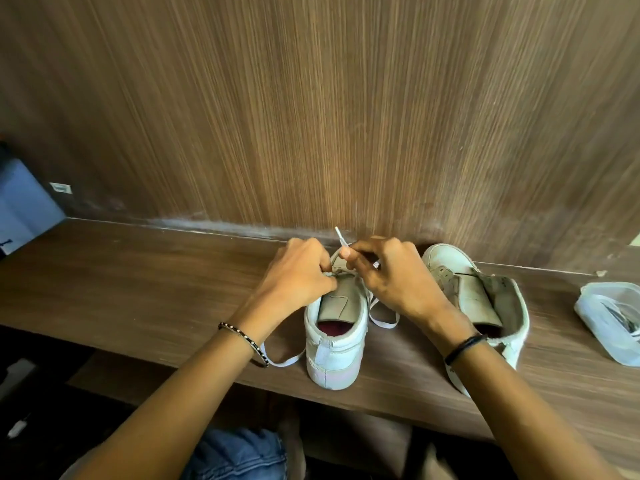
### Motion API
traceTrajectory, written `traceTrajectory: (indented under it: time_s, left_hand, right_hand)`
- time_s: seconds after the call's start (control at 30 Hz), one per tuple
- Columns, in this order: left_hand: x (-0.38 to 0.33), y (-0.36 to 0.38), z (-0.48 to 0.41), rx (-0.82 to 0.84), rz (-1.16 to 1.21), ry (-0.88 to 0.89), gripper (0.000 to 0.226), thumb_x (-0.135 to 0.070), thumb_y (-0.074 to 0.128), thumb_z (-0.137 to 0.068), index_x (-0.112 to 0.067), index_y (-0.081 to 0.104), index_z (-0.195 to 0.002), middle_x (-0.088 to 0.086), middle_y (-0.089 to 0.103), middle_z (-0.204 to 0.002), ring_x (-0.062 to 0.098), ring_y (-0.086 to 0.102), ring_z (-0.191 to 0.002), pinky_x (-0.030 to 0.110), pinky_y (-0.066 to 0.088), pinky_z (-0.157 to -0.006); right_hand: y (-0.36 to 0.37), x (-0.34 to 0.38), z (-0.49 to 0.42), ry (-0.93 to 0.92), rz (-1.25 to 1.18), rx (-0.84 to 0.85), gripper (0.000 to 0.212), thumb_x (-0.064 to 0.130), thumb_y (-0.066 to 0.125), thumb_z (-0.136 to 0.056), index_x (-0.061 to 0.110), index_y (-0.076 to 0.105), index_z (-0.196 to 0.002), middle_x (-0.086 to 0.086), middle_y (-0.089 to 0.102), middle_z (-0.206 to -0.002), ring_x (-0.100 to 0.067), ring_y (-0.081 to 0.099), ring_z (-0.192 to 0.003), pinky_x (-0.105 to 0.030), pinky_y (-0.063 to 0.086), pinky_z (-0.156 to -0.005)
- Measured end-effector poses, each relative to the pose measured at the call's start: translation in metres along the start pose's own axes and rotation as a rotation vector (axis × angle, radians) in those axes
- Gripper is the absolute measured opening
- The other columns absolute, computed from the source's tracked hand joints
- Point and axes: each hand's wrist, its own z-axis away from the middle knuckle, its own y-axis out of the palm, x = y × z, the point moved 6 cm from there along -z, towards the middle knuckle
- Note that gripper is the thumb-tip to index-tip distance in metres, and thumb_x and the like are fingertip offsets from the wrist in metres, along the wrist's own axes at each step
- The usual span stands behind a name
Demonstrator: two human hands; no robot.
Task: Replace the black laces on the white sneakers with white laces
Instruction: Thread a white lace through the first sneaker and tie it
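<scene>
Closest to us is our denim knee [239, 455], under the wooden desk [138, 292]. The near sneaker [334, 341] sits heel at the front edge, second sneaker [485, 299] just to its right. Our left hand [298, 271] is pinched shut at the eyelets, right hand [391, 275] pinching the white lace [341, 239] tip. Loose lace loops on both sides. Plastic box [613, 320] far right, loads of bare desk left.
</scene>
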Motion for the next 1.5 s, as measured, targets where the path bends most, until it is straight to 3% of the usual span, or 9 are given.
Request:
traceTrajectory:
  time_s: [0.1, 0.23, 0.33, 0.67, 0.87, 1.07, 1.2, 1.4, 1.5]
  left_hand:
    - [0.014, -0.002, -0.001, 0.029, 0.145, -0.061, 0.029, -0.02, 0.078, -0.076, -0.019, 0.065, -0.05, 0.001, 0.052, -0.049, 0.023, 0.048, -0.054, 0.03, 0.035, -0.05]
    - [0.033, 0.0, -0.003, 0.133, 0.471, -0.116, 0.006, -0.024, 0.081, -0.081, -0.02, 0.083, -0.085, 0.011, 0.077, -0.087, 0.025, 0.071, -0.093, 0.025, 0.052, -0.058]
    - [0.038, 0.004, -0.003, 0.228, 0.576, -0.149, 0.012, -0.018, 0.074, -0.088, -0.012, 0.082, -0.095, 0.007, 0.07, -0.092, 0.012, 0.062, -0.093, 0.016, 0.054, -0.058]
    - [0.042, 0.003, -0.005, 0.28, 0.659, -0.176, 0.023, -0.011, 0.071, -0.089, 0.006, 0.075, -0.102, 0.001, 0.034, -0.065, 0.009, 0.037, -0.061, 0.017, 0.054, -0.06]
    - [0.042, 0.005, -0.007, 0.29, 0.68, -0.169, 0.02, -0.012, 0.072, -0.089, 0.003, 0.076, -0.101, 0.009, 0.049, -0.096, 0.023, 0.046, -0.09, 0.017, 0.056, -0.061]
    - [0.042, 0.006, -0.008, 0.279, 0.677, -0.182, 0.017, -0.013, 0.073, -0.088, 0.0, 0.078, -0.098, 0.011, 0.055, -0.092, 0.024, 0.055, -0.088, 0.019, 0.058, -0.063]
    - [0.038, 0.003, -0.007, 0.255, 0.658, -0.184, 0.019, -0.008, 0.07, -0.089, 0.008, 0.075, -0.098, 0.001, 0.038, -0.061, 0.011, 0.044, -0.06, 0.021, 0.058, -0.062]
    - [0.035, 0.002, -0.006, 0.253, 0.639, -0.186, 0.022, -0.008, 0.069, -0.089, 0.011, 0.073, -0.101, 0.011, 0.042, -0.08, 0.021, 0.045, -0.073, 0.019, 0.057, -0.06]
    - [0.036, 0.002, -0.006, 0.26, 0.648, -0.182, 0.027, -0.008, 0.068, -0.089, 0.017, 0.067, -0.101, 0.008, 0.041, -0.071, 0.018, 0.044, -0.066, 0.02, 0.057, -0.06]
  right_hand:
    - [0.008, -0.006, 0.0, 0.036, 0.02, 0.065, 0.019, 0.023, 0.062, -0.101, 0.014, 0.078, -0.098, 0.0, 0.072, -0.075, -0.017, 0.065, -0.074, -0.018, 0.048, -0.071]
    - [0.004, -0.012, 0.0, 0.121, -0.043, 0.02, 0.011, 0.018, 0.07, -0.094, 0.017, 0.079, -0.101, 0.01, 0.072, -0.069, -0.005, 0.07, -0.068, -0.005, 0.048, -0.07]
    - [0.005, -0.011, -0.002, 0.125, -0.048, 0.015, 0.008, 0.017, 0.073, -0.092, 0.018, 0.081, -0.095, 0.005, 0.075, -0.073, -0.005, 0.071, -0.07, -0.01, 0.052, -0.072]
    - [0.01, -0.006, -0.008, 0.092, -0.072, 0.149, 0.007, 0.013, 0.074, -0.089, 0.013, 0.08, -0.085, 0.01, 0.074, -0.074, 0.007, 0.064, -0.069, -0.004, 0.043, -0.067]
    - [0.012, -0.003, -0.009, 0.084, -0.06, 0.207, 0.007, 0.011, 0.073, -0.087, 0.009, 0.076, -0.081, 0.004, 0.072, -0.071, 0.004, 0.06, -0.064, -0.007, 0.044, -0.065]
    - [0.015, -0.005, -0.013, 0.07, -0.023, 0.231, 0.008, 0.016, 0.073, -0.089, 0.01, 0.076, -0.084, 0.0, 0.074, -0.076, -0.007, 0.068, -0.073, -0.013, 0.051, -0.068]
    - [0.019, -0.004, -0.013, 0.041, -0.001, 0.219, 0.01, 0.02, 0.073, -0.089, 0.011, 0.073, -0.084, -0.001, 0.073, -0.076, -0.011, 0.067, -0.074, -0.025, 0.054, -0.072]
    - [0.019, -0.003, -0.012, 0.013, 0.005, 0.21, 0.011, 0.022, 0.072, -0.09, 0.012, 0.072, -0.086, -0.001, 0.071, -0.075, -0.011, 0.065, -0.071, -0.029, 0.054, -0.07]
    - [0.021, -0.002, -0.012, -0.014, 0.027, 0.212, 0.012, 0.025, 0.072, -0.091, 0.013, 0.07, -0.087, -0.001, 0.07, -0.075, -0.014, 0.065, -0.071, -0.033, 0.054, -0.07]
